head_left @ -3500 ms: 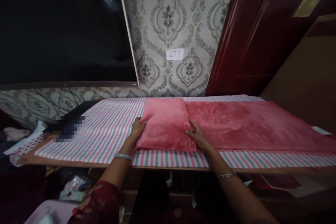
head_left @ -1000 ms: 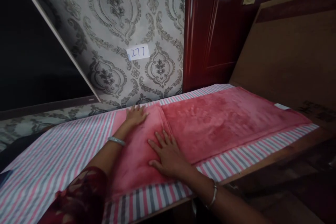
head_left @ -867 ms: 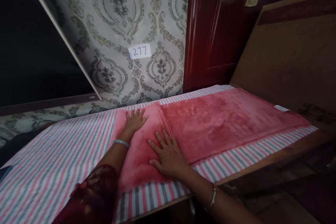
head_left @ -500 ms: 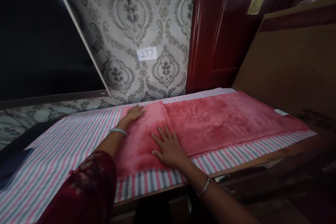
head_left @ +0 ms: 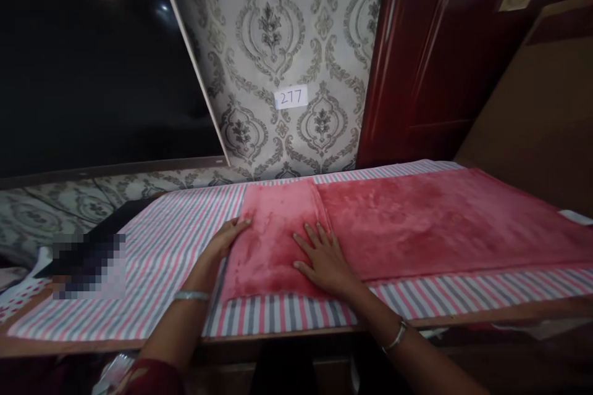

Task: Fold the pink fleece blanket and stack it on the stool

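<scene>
A long pink plush towel [head_left: 440,222] lies flat on a pink, grey and white striped cloth [head_left: 180,241] over a wooden table. Its left end is folded over into a doubled panel [head_left: 273,222]. My right hand [head_left: 324,259] lies flat, fingers spread, on that panel near the fold line. My left hand [head_left: 227,237] rests along the panel's left edge, fingers stretched out on the cloth and the towel's side. Each wrist wears a thin metal bangle.
A patterned wallpaper wall with a paper label "277" [head_left: 291,97] rises behind the table. A dark red door [head_left: 430,62] stands at the right, with a brown board [head_left: 542,117] beside it. A dark flat object [head_left: 115,222] lies at the table's left end.
My left hand has slid from the far top of the folded panel down to its left edge. My right hand has stayed flat on the panel. The view has swung left.
</scene>
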The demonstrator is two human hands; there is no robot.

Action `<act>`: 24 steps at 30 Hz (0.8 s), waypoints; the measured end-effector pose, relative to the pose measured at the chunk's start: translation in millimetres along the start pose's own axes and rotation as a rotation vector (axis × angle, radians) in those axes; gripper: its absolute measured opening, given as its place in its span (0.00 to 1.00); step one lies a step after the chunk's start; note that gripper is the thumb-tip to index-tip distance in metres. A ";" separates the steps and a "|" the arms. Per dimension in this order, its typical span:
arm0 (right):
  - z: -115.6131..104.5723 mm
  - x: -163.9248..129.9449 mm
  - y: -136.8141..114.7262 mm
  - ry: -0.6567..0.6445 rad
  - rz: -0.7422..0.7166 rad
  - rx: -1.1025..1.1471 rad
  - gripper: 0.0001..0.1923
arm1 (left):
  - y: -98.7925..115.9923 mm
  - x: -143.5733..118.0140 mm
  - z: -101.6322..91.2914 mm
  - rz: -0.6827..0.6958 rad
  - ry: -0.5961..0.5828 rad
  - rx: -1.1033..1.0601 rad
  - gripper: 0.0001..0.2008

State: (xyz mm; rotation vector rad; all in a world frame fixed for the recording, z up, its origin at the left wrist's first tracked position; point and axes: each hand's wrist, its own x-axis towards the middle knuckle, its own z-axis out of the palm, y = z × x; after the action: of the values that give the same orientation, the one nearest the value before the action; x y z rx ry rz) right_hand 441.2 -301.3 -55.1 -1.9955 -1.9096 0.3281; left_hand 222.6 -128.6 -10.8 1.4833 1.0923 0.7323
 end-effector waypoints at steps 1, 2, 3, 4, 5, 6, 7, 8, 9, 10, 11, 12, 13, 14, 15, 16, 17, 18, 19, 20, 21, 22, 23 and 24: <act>-3.6 2.5 3.6 -0.009 -0.022 0.009 0.36 | -2.5 -10.0 0.9 -0.009 -0.048 -0.073 0.35; -8.5 6.7 7.5 -0.007 -0.045 0.020 0.34 | -6.1 -20.4 1.3 -0.019 -0.093 -0.154 0.36; -14.6 13.1 11.5 0.008 -0.064 0.031 0.33 | -10.8 -31.0 1.3 -0.033 -0.126 -0.237 0.37; -21.5 21.8 15.3 0.038 -0.077 0.042 0.31 | -16.4 -41.2 1.1 -0.043 -0.126 -0.300 0.37; -28.7 33.0 18.7 0.078 -0.088 0.051 0.30 | -22.7 -50.7 0.8 -0.054 -0.102 -0.343 0.38; -35.5 46.5 21.4 0.116 -0.095 0.058 0.28 | -29.2 -59.2 0.6 -0.066 -0.069 -0.369 0.38; -41.6 61.9 23.6 0.140 -0.096 0.058 0.28 | -35.6 -66.5 0.5 -0.079 -0.040 -0.395 0.38; -46.5 78.8 25.2 0.142 -0.091 0.050 0.29 | -41.3 -72.4 0.6 -0.097 -0.016 -0.420 0.38; -50.0 96.6 26.5 0.126 -0.082 0.034 0.30 | -46.1 -77.2 0.9 -0.116 0.002 -0.447 0.38; -52.1 114.6 27.8 0.099 -0.069 0.015 0.31 | -49.6 -81.0 1.5 -0.127 0.017 -0.474 0.39; -53.0 132.4 29.1 0.070 -0.053 -0.003 0.33 | -51.9 -84.0 2.3 -0.132 0.032 -0.497 0.39; -52.7 149.2 30.8 0.045 -0.035 -0.019 0.34 | -53.0 -86.5 3.5 -0.133 0.050 -0.514 0.39; -51.7 164.7 32.9 0.027 -0.021 -0.031 0.35 | -53.1 -88.6 4.8 -0.131 0.067 -0.525 0.39; -50.3 178.7 35.5 0.015 -0.011 -0.040 0.36 | -52.5 -90.5 6.2 -0.130 0.081 -0.533 0.39; -48.6 191.0 38.6 0.005 -0.002 -0.047 0.37 | -51.6 -92.1 7.7 -0.130 0.095 -0.539 0.39; -47.0 201.6 42.2 -0.009 0.009 -0.055 0.37 | -50.7 -93.5 9.1 -0.136 0.109 -0.543 0.39; -45.7 210.6 46.1 -0.025 0.019 -0.065 0.38 | -49.9 -94.8 10.5 -0.144 0.125 -0.545 0.39; -44.8 218.3 50.1 -0.043 0.027 -0.075 0.38 | -49.5 -95.8 11.7 -0.150 0.139 -0.546 0.39; -44.4 224.9 54.2 -0.064 0.033 -0.085 0.39 | -49.5 -96.5 12.8 -0.157 0.152 -0.545 0.39; -44.7 230.7 58.0 -0.087 0.038 -0.095 0.40 | -49.7 -97.1 13.7 -0.166 0.165 -0.545 0.40; -45.7 236.1 61.6 -0.113 0.040 -0.104 0.41 | -50.2 -97.4 14.4 -0.173 0.177 -0.542 0.41; -47.4 241.2 64.8 -0.142 0.040 -0.111 0.41 | -50.7 -97.5 14.9 -0.176 0.188 -0.539 0.42; -49.7 246.3 67.4 -0.173 0.037 -0.116 0.41 | -51.2 -97.5 15.3 -0.175 0.195 -0.536 0.42; -52.5 251.3 69.3 -0.209 0.032 -0.120 0.40 | -51.8 -97.4 15.6 -0.172 0.200 -0.535 0.43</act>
State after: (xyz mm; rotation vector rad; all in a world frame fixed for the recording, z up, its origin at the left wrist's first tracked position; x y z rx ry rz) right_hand 540.9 -58.0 -16.2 -2.1445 -2.0688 0.4569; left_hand 186.7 -225.4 -52.8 0.8672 1.0511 0.9743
